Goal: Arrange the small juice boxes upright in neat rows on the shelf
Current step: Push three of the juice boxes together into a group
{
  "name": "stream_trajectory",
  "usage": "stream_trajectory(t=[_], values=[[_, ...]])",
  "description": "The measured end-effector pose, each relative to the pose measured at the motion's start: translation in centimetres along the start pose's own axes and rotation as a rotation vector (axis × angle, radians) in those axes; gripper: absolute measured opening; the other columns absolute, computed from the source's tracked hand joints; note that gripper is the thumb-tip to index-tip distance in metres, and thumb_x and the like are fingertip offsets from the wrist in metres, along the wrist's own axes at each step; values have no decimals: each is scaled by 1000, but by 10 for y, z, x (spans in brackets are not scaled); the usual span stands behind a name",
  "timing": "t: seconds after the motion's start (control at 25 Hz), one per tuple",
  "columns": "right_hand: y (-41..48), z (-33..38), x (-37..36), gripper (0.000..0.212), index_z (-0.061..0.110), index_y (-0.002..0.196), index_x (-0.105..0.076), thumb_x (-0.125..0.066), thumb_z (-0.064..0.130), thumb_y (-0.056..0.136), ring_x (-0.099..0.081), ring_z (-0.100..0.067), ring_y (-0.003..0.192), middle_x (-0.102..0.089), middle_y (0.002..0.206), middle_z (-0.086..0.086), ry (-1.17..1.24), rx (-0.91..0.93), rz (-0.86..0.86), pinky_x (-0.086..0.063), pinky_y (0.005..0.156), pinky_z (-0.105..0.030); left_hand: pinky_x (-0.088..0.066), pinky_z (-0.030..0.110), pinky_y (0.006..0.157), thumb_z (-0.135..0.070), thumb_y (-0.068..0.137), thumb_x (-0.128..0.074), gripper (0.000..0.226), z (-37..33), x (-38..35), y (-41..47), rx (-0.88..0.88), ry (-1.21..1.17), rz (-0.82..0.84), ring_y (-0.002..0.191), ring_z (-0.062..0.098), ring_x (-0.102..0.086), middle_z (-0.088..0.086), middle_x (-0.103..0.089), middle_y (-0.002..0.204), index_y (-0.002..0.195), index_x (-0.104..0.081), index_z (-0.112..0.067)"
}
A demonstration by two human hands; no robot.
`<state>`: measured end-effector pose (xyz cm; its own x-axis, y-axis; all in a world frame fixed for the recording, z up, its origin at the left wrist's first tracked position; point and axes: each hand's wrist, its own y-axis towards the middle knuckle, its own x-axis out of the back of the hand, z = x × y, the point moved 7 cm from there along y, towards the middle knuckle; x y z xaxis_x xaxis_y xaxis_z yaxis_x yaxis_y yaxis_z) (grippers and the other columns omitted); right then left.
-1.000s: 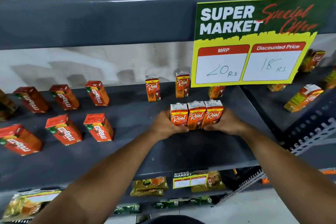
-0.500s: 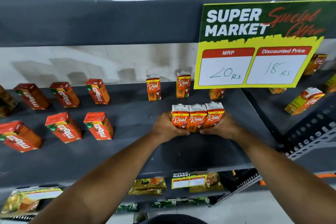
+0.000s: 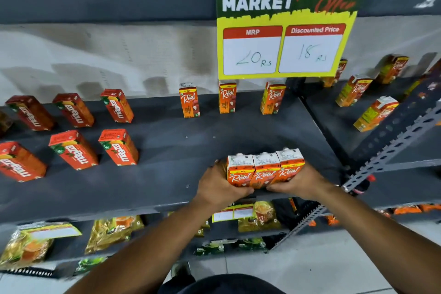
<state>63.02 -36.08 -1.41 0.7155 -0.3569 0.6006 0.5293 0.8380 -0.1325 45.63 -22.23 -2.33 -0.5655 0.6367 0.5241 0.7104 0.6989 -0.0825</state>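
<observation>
Three small orange Real juice boxes [image 3: 265, 170] are pressed side by side, upright, near the front edge of the dark grey shelf [image 3: 167, 188]. My left hand [image 3: 219, 186] clamps the left end of the trio and my right hand [image 3: 301, 182] clamps the right end. Whether the boxes touch the shelf I cannot tell. Three more Real boxes stand spaced apart in a back row: one at the left [image 3: 189, 100], one in the middle [image 3: 227, 98], one at the right [image 3: 272, 98].
Red Maaza boxes [image 3: 118, 147] stand in two rows on the shelf's left half. A supermarket price sign [image 3: 286, 21] hangs above the back row. Tilted juice boxes [image 3: 374, 113] lie on the adjoining right shelf, behind a slotted metal post [image 3: 391, 148]. Packets fill the lower shelf.
The trio of boxes held between my hands has come toward the shelf's front edge, and the view has tipped downward. A third box in the back row now shows below the sign.
</observation>
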Motion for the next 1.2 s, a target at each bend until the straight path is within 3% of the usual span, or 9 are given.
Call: stream_trajectory(t=[0.24, 0.44, 0.8, 0.92, 1.0, 1.04, 1.08, 1.16, 1.2], values=[[-2, 10, 0, 45, 45, 84, -63, -93, 30, 53, -60, 20, 76, -65, 77, 41, -57, 18, 12, -41, 60, 2, -56, 40, 86, -57, 37, -85, 78, -4, 5, -1, 17, 23, -2, 94, 10, -66, -7, -71, 103, 107, -64, -30], [-3, 11, 1, 51, 47, 89, -62, -94, 34, 52, -61, 18, 81, -69, 86, 25, -69, 27, 5, -44, 65, -4, -55, 43, 88, -51, 41, -91, 74, -3, 3, -4, 51, 0, -5, 97, 15, -66, -4, -71, 105, 106, -64, -28], [-6, 8, -2, 51, 48, 92, -60, -93, 38, 53, -57, 20, 78, -66, 90, 25, -47, 1, 21, -42, 70, -13, -55, 44, 88, -49, 47, -91, 62, -4, 6, -8, 2, 25, 22, 97, 14, -65, -6, -70, 106, 96, -55, -42], [-4, 9, -2, 48, 46, 90, -64, -93, 37, 53, -61, 17, 81, -69, 87, 26, -39, 10, 40, -46, 73, -16, -55, 44, 88, -51, 45, -90, 64, -5, 6, -5, -28, 25, 35, 98, 14, -65, -7, -70, 107, 98, -55, -44], [-2, 10, 1, 61, 47, 103, -62, -93, 36, 52, -64, 8, 92, -68, 92, 27, -53, 19, 52, -47, 78, -17, -53, 45, 91, -53, 42, -91, 75, -6, 4, -5, -41, 11, 42, 103, 14, -63, -8, -67, 111, 105, -51, -45], [-4, 11, 3, 82, 49, 121, -52, -93, 35, 52, -62, 4, 99, -65, 103, 28, -72, 34, 76, -45, 84, -19, -52, 46, 93, -52, 40, -91, 84, -7, 4, -7, -49, -7, 57, 107, 14, -61, -9, -64, 115, 112, -47, -46], [-6, 10, 6, 108, 52, 139, -31, -93, 33, 53, -58, 2, 107, -59, 115, 27, -89, 42, 99, -42, 91, -22, -51, 46, 95, -50, 40, -92, 95, -9, 4, -9, -62, -28, 81, 111, 14, -58, -10, -61, 119, 120, -42, -45], [-14, 2, 17, 135, 65, 137, 9, -92, 30, 56, -45, 1, 118, -43, 129, 27, -101, 23, 83, -34, 99, -25, -47, 46, 100, -45, 42, -94, 111, -13, 9, -15, -97, -85, 125, 119, 12, -52, -11, -53, 128, 132, -29, -46], [-21, -6, 23, 136, 68, 134, 15, -90, 31, 57, -40, 1, 123, -38, 133, 27, -89, 6, 53, -32, 101, -27, -44, 44, 103, -44, 44, -93, 115, -11, 13, -21, -109, -116, 126, 124, 11, -48, -10, -49, 135, 136, -25, -44]])
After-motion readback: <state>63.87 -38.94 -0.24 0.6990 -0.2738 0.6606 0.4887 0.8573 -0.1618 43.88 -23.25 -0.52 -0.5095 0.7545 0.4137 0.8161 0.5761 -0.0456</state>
